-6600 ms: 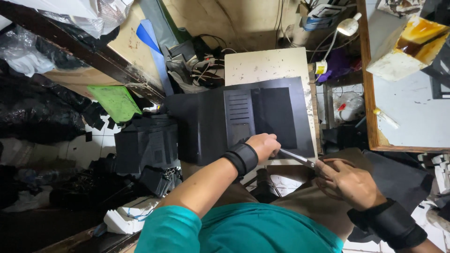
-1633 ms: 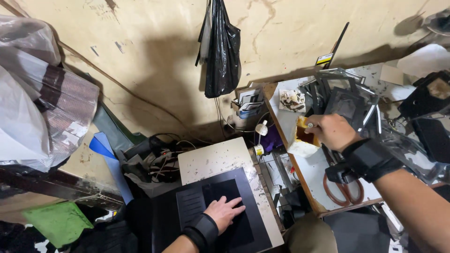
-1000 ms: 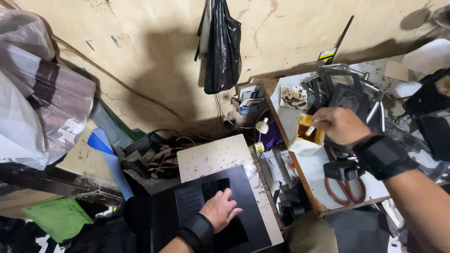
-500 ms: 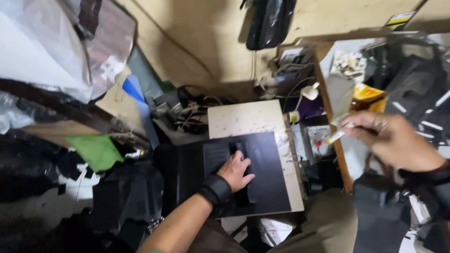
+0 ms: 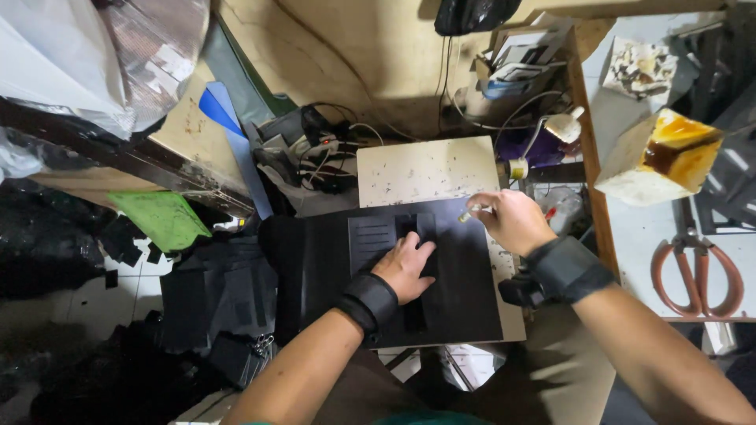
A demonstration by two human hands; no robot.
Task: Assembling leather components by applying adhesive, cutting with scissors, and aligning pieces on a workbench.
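In the middle of the frame a black sheet, perhaps leather or stiff cloth, lies on a pale board that serves as the tabletop. The left hand rests flat on the sheet with its grip spread, fingers pointing to the upper part of the frame, beside a ribbed panel and a narrow strip that runs down the sheet. The right hand is at the upper right edge of the sheet, and its grip pinches a small pale tool between thumb and fingers. The tool is too small to name with certainty; it may be a marking pen or a small applicator.

To do this step well, the flat hand should press evenly, so the sheet does not slide on the board while the tool tip touches it. The tool should come down close to the holding hand, where the sheet is most stable, and move with short strokes along the strip edge. The tip should stay away from the fingers.

At the right of the frame, on a separate tabletop, lie red-handled scissors and a pale block with yellow and brown stains. A green sheet lies at the left among dark scraps.
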